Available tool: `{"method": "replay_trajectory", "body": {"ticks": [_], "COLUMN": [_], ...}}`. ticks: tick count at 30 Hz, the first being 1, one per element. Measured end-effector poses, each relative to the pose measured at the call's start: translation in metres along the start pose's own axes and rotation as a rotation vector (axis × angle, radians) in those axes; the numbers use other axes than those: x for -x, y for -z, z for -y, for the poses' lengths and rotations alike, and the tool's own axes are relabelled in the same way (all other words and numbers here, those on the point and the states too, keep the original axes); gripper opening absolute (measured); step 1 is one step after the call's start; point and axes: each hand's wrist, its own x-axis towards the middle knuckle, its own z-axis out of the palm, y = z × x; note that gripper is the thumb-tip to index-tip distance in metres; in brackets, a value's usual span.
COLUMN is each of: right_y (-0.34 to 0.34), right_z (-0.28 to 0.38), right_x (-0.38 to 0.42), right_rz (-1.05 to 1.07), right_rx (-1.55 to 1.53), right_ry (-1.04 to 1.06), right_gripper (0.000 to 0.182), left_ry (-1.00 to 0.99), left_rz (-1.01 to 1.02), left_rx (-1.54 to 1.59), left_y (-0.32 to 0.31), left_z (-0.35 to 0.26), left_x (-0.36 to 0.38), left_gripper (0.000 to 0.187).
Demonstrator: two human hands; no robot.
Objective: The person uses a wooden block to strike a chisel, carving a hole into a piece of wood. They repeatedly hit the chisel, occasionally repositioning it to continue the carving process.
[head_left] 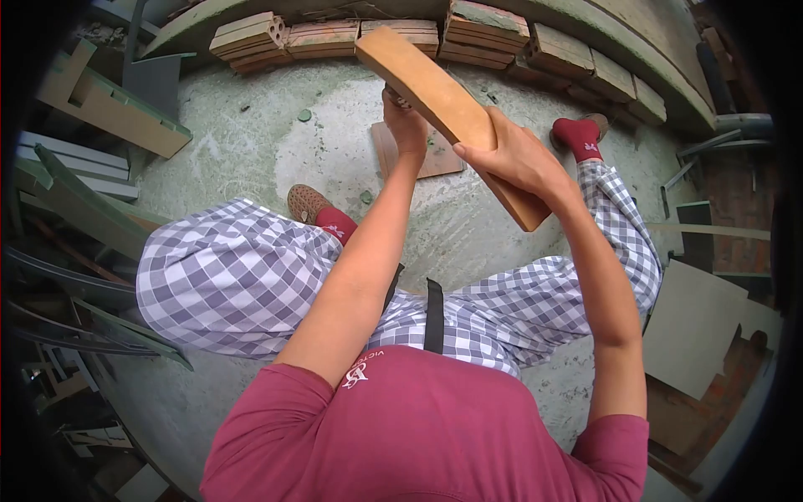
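Observation:
A thick, smooth, tan wooden plank [427, 88] is held up at a slant in front of me, well above the floor. My right hand [520, 157] grips its lower right part, thumb on the near face and fingers over the far edge. Near the plank's upper left part, my left hand [405, 121] is closed, partly behind it. A small shiny, dark thing [397, 98] shows at that hand; I cannot make out what it is. Below the hands, a flat brown wooden board [385, 151] lies on the floor, partly hidden by my left arm and the plank.
Stacked hollow bricks [322, 39] line the low wall ahead. To the left lean boards [117, 105] and strips of material. A grey panel [694, 330] lies on the right. My legs in checked trousers [234, 280] spread either side of the green-grey concrete floor [251, 134].

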Motion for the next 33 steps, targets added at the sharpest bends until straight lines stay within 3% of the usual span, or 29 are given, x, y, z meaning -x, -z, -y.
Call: {"method": "replay_trajectory", "body": {"ticks": [1, 3, 8, 11, 14, 15, 18, 21, 23, 24, 25, 27, 31, 33], "right_y": [0.006, 0.021, 0.04, 0.005, 0.022, 0.03, 0.035, 0.007, 0.008, 0.01, 0.011, 0.022, 0.017, -0.005], "right_z": [0.003, 0.013, 0.041, -0.009, 0.009, 0.018, 0.035, 0.017, 0.01, 0.01, 0.009, 0.017, 0.023, 0.0], "right_x": [-0.005, -0.009, -0.012, -0.045, -0.047, -0.044, -0.028, -0.035, -0.043, -0.045, -0.047, -0.044, -0.033, -0.04], "right_rz": [0.154, 0.049, -0.11, 0.07, 0.112, 0.153, 0.0, -0.039, 0.01, 0.065, 0.131, 0.119, -0.049, -0.064], "right_rx": [0.11, 0.11, -0.003, 0.242, 0.304, 0.219, 0.039, -0.034, 0.064, 0.161, 0.26, 0.166, -0.017, 0.047], "right_ry": [-0.051, 0.1, 0.183, 0.171, 0.164, 0.156, 0.209, 0.231, 0.23, 0.221, 0.213, 0.209, 0.235, 0.198], "right_gripper": [0.079, 0.077, 0.074, 0.072, 0.076, 0.08, 0.081, 0.082, 0.081, 0.079, 0.078, 0.079, 0.079, 0.078], "left_ry": [-0.023, -0.004, -0.002, -0.066, -0.108, -0.091, -0.003, 0.062, -0.012, -0.275, -0.272, -0.064, 0.133, 0.046], "left_rz": [-0.025, -0.007, 0.03, 0.026, 0.055, 0.086, 0.071, 0.088, 0.136, 0.186, 0.189, 0.242, 0.184, 0.159], "left_rx": [0.16, 0.069, -0.116, -0.074, -0.049, -0.067, -0.055, -0.085, 0.092, -0.218, -0.216, -0.043, -0.067, -0.102], "left_y": [-0.004, -0.001, -0.005, -0.005, -0.007, -0.002, -0.003, 0.0, 0.001, 0.002, 0.0, 0.004, -0.001, 0.001], "left_z": [-0.002, 0.0, 0.008, 0.008, 0.007, 0.009, 0.027, 0.024, 0.02, 0.023, 0.028, 0.039, 0.036, 0.021], "left_x": [-0.003, -0.006, -0.002, 0.0, -0.005, -0.002, -0.007, -0.007, -0.002, -0.005, -0.008, -0.004, -0.013, -0.007], "left_gripper": [0.026, 0.026, 0.027, 0.028, 0.029, 0.03, 0.032, 0.029, 0.024, 0.019, 0.019, 0.021, 0.029, 0.031]}}
